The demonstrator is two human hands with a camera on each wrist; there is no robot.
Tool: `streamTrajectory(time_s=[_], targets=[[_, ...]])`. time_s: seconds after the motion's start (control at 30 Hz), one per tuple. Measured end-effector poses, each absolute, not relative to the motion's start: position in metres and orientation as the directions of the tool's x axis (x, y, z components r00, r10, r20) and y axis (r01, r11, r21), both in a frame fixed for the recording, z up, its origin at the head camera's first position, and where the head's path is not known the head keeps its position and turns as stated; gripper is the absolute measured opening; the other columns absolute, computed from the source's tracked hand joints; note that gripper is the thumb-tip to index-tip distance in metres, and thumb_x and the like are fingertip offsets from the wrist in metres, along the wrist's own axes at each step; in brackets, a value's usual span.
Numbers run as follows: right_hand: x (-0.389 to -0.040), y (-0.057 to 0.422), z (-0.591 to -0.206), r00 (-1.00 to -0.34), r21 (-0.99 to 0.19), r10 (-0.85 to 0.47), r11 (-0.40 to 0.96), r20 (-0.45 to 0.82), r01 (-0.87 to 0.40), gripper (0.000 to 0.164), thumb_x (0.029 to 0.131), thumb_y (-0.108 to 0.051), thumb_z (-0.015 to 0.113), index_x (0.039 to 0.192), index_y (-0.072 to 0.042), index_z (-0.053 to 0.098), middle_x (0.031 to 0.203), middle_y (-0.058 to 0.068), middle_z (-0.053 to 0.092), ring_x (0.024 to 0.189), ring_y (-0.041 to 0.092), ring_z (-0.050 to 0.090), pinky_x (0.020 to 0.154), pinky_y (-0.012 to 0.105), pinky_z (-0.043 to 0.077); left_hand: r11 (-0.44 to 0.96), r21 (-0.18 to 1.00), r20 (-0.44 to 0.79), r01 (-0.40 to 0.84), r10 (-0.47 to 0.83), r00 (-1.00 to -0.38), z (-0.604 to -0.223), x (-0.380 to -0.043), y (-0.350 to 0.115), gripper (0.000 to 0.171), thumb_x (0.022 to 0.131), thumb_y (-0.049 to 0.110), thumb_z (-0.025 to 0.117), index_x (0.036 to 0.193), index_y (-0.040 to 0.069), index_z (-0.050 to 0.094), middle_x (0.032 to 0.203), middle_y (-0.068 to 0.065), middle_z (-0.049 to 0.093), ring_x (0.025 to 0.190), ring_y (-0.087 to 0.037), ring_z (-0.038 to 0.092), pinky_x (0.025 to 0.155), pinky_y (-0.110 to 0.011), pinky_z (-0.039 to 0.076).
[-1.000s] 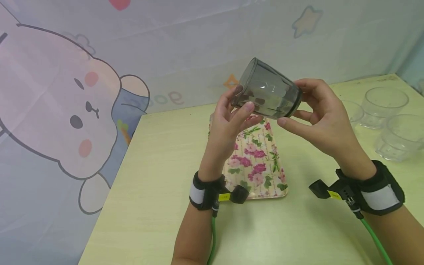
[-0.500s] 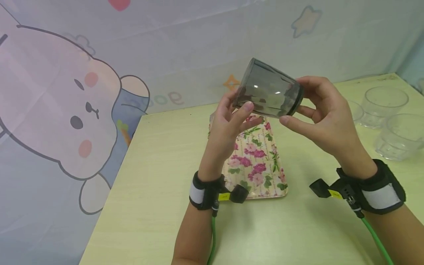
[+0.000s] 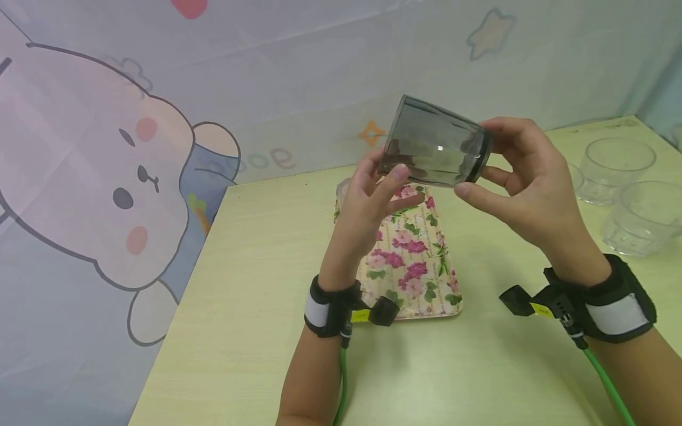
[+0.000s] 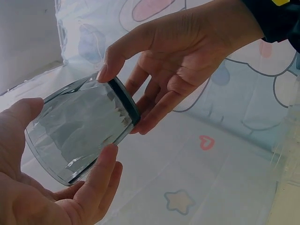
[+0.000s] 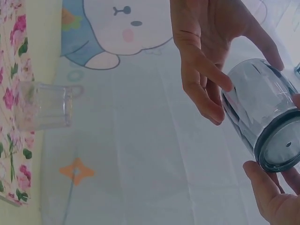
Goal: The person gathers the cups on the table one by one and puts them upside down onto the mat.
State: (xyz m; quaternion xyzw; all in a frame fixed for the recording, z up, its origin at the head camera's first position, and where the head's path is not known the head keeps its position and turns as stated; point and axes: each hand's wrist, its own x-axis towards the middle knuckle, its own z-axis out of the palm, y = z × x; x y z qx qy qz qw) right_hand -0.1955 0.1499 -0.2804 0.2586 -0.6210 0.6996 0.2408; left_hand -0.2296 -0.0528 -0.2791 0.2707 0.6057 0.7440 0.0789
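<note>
A smoky grey drinking glass [image 3: 434, 145] is held up above the table on its side, its mouth to the left and its thick dark base to the right. My left hand [image 3: 362, 207] holds it near the rim, thumb on the near side. At the other end, my right hand [image 3: 535, 189] grips the base between thumb and fingers. In the left wrist view the faceted wall of the glass [image 4: 82, 126] shows between both hands. From the right wrist, its round base [image 5: 283, 143] faces the camera, with my left hand [image 5: 206, 61] beyond.
A flowered tray [image 3: 412, 266] lies on the pale table [image 3: 256, 254] below the hands. On it a clear cup [image 5: 47, 105] shows in the right wrist view. More clear cups [image 3: 618, 168] stand at the right. A printed curtain [image 3: 319, 77] hangs behind the table.
The grey glass has shifted slightly right and turned a little closer to level. My right hand has moved slightly right and up with its base, while my left hand stays nearly in place.
</note>
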Motion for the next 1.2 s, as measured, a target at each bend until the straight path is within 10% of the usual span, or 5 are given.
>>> streamTrajectory(time_s=[0.37, 0.63, 0.83, 1.2], targets=[[-0.1939, 0.1539, -0.2795, -0.74, -0.731, 0.022, -0.137, 0.672, -0.668, 0.066, 0.067, 0.027, 0.063, 0.127, 0.0, 0.053, 0.119, 0.007, 0.057, 0.106, 0.017, 0.057, 0.086, 0.014, 0.055, -0.221, 0.954, 0.288, 0.203, 0.482, -0.828, -0.2821, -0.2323, -0.0525, 0.059, 0.091, 0.033, 0.055, 0.142, 0.01, 0.035, 0.135, -0.015, 0.046, 0.126, -0.032, 0.052, 0.092, -0.045, 0.055], [-0.1922, 0.1561, -0.2776, -0.718, -0.709, 0.021, -0.144, 0.695, -0.691, 0.065, 0.068, 0.025, 0.063, 0.128, 0.005, 0.051, 0.117, 0.007, 0.057, 0.106, 0.017, 0.057, 0.085, 0.015, 0.056, -0.172, 0.96, 0.28, 0.222, 0.511, -0.813, -0.2819, -0.2349, -0.0487, 0.116, 0.061, 0.079, 0.066, 0.146, 0.01, 0.029, 0.14, -0.022, 0.043, 0.11, -0.02, 0.058, 0.091, -0.046, 0.056], [-0.1911, 0.1564, -0.2757, -0.712, -0.705, 0.035, -0.117, 0.701, -0.7, 0.066, 0.067, 0.026, 0.063, 0.129, 0.006, 0.052, 0.116, 0.008, 0.057, 0.105, 0.016, 0.058, 0.085, 0.015, 0.056, -0.154, 0.96, 0.28, 0.234, 0.537, -0.795, -0.2838, -0.2362, -0.0485, 0.115, 0.062, 0.08, 0.064, 0.147, 0.011, 0.029, 0.141, -0.023, 0.044, 0.121, -0.042, 0.053, 0.09, -0.046, 0.056], [-0.1892, 0.1582, -0.2747, -0.698, -0.691, 0.038, -0.113, 0.715, -0.714, 0.065, 0.067, 0.025, 0.062, 0.128, 0.005, 0.053, 0.117, 0.007, 0.057, 0.106, 0.016, 0.059, 0.084, 0.016, 0.056, -0.116, 0.965, 0.257, 0.234, 0.577, -0.775, -0.2858, -0.2375, -0.0484, 0.115, 0.062, 0.082, 0.061, 0.148, 0.013, 0.029, 0.141, -0.021, 0.045, 0.124, -0.039, 0.054, 0.091, -0.045, 0.056]])
